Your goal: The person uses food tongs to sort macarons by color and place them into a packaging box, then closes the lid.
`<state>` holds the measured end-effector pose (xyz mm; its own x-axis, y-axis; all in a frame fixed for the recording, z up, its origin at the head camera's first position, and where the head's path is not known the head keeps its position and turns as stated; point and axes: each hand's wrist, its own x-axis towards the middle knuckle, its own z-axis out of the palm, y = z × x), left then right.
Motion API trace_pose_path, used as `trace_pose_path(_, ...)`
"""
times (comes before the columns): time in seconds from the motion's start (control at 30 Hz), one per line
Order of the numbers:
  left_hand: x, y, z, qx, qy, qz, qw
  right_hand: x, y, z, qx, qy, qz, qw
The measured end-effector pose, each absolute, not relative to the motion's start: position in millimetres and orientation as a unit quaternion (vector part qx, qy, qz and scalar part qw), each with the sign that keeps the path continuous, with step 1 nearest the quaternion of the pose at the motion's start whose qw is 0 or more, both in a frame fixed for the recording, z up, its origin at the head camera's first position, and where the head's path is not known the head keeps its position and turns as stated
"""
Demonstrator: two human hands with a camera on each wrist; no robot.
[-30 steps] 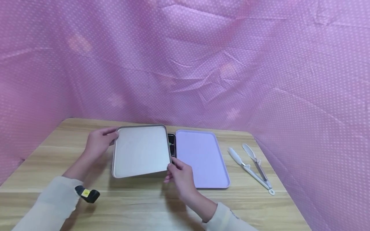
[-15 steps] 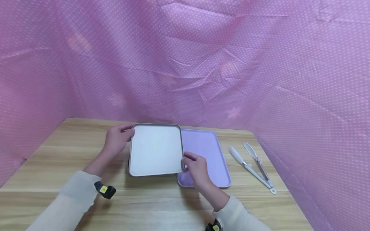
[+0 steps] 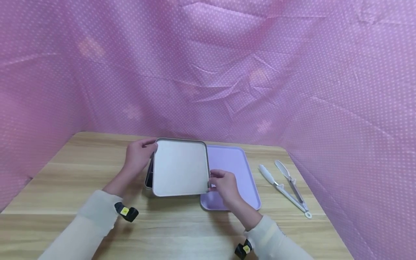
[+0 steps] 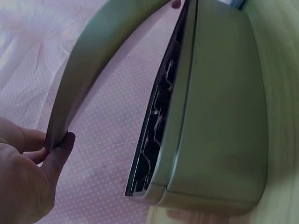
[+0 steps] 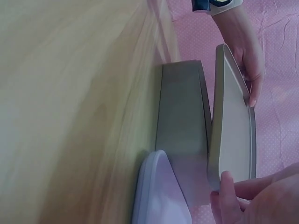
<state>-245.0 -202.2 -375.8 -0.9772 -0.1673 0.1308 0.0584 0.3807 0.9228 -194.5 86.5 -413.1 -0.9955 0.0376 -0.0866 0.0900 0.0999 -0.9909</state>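
Note:
Between my two hands is a square, pale metallic lid (image 3: 181, 168), held above a deep olive-beige box (image 4: 219, 107). The left hand (image 3: 138, 155) pinches the lid's left edge between thumb and fingers. At the lid's lower right edge, my right hand (image 3: 225, 186) grips the rim with the thumb on top. In the left wrist view the lid is tilted and apart from the box along the near side. Dark compartments with shiny, wavy edges (image 4: 156, 112) show at the box's opening; their contents cannot be made out. The right wrist view shows the lid's lower end close to the box rim.
A lilac tray (image 3: 232, 173) lies directly right of the box, partly under my right hand. Farther right, spread tongs (image 3: 289, 195) with white tips lie on the wooden table (image 3: 169, 231). Pink dotted cloth (image 3: 208, 72) hangs behind and at the sides.
Both hands have carried the lid to the right, over the box. The dark interior showed at the lid's right side earlier; now a strip of it shows at the left.

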Motion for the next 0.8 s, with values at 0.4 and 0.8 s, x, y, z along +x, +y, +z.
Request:
trace_pose_path(0.4,-249,-203,-379,0.03,-0.823,-0.558,0.101,-199,84,-405,0.037,0.75,-0.66,0.016)
trace_pose_path(0.8,-249,-198,-365,0.019,-0.841,-0.524,0.13,-198,81,-400,0.024,0.754,-0.656,-0.019)
